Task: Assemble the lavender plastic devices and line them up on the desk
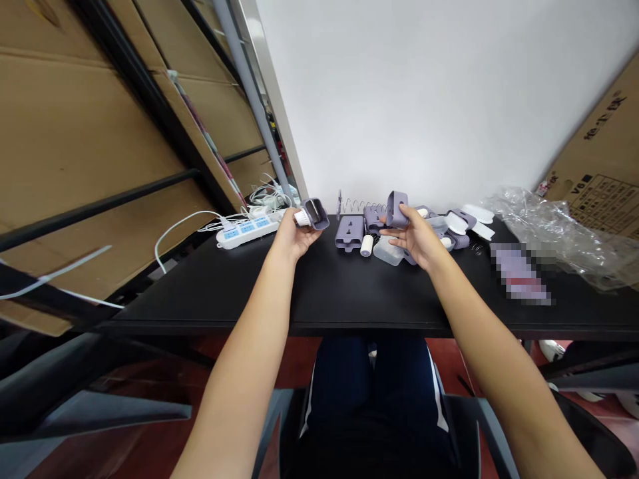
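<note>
My left hand is closed around a purple plastic housing with a dark opening at its end and a white ribbed knob at its side. In my right hand a hollow purple plastic sleeve is pinched near the top, its other fingers spread below. Both pieces are raised above the black table and held apart. Between the hands lie a flat purple casing, a small white cylinder and a clear plastic cup. A metal coil spring stretches behind them.
White and purple parts are heaped beyond my right hand. A white power strip with tangled cables sits at the left. Clear plastic wrap and a cardboard box stand right. A white wall rises behind the table.
</note>
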Action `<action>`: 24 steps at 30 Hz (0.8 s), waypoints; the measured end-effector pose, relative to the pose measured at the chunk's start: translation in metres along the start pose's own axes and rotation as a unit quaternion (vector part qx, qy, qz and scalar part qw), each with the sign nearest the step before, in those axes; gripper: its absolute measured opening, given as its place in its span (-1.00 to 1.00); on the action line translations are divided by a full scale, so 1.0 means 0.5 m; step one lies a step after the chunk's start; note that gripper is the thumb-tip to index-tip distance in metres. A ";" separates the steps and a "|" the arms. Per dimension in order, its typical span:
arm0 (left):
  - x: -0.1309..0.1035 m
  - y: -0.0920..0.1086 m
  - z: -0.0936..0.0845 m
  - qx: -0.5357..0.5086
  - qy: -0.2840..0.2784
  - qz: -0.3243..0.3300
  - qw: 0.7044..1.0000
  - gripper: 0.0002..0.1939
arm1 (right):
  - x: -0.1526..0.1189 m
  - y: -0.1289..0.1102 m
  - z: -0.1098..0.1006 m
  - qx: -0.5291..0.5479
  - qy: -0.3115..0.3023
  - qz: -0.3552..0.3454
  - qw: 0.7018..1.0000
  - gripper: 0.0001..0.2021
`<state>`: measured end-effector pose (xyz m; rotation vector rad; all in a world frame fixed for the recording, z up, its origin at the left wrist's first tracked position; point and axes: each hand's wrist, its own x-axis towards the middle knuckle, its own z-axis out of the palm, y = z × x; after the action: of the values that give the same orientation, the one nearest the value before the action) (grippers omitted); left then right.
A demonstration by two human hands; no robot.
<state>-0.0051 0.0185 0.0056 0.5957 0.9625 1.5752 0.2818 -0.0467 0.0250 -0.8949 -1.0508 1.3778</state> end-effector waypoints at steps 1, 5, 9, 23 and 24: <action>-0.002 0.001 0.002 -0.018 -0.004 -0.003 1.000 -0.78 | -0.002 0.000 0.001 -0.005 -0.008 -0.001 1.000 -0.72; -0.011 -0.001 0.011 -0.067 -0.016 -0.003 0.998 -0.72 | -0.007 0.003 0.004 -0.025 -0.037 -0.009 0.999 -0.73; -0.016 -0.002 0.015 -0.081 -0.041 -0.018 0.996 -0.62 | -0.009 0.005 0.004 -0.026 -0.057 -0.028 0.998 -0.74; -0.036 -0.018 0.036 -0.072 -0.077 -0.050 0.993 -0.76 | -0.018 -0.002 0.013 -0.024 -0.081 -0.067 0.994 -0.69; -0.039 -0.019 0.038 -0.069 -0.075 -0.054 0.993 -0.78 | -0.018 -0.002 0.013 -0.025 -0.075 -0.068 0.995 -0.68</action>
<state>0.0200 0.0051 0.0103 0.5473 0.7547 1.4661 0.2767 -0.0561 0.0275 -0.7500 -1.2425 1.3240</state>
